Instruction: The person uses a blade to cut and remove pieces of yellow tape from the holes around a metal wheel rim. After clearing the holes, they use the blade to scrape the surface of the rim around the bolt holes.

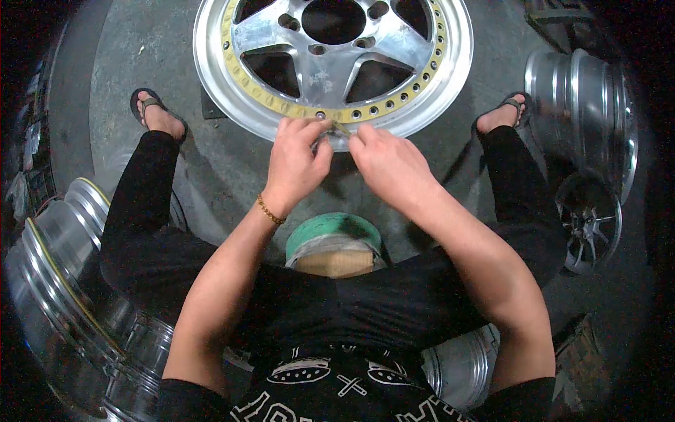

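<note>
A silver wheel rim [328,67] with star-shaped spokes lies in front of me. Yellow tape [246,97] runs round its bolt-hole ring on the left and bottom; dark holes show bare on the lower right. At the rim's near edge, my left hand [301,156] has its fingers bent and pressed together on the end of a yellowish strip. Close beside it on the right, my right hand [391,163] is closed, its fingertips pinching the other part of that strip [341,127]. The fingertips partly hide the strip.
A green-edged round seat [330,225] is between my legs. More silver rims stand at the left [60,274] and right [587,112], with a dark spoked wheel [587,224] below the right ones. My sandalled feet flank the wheel on the grey floor [232,165].
</note>
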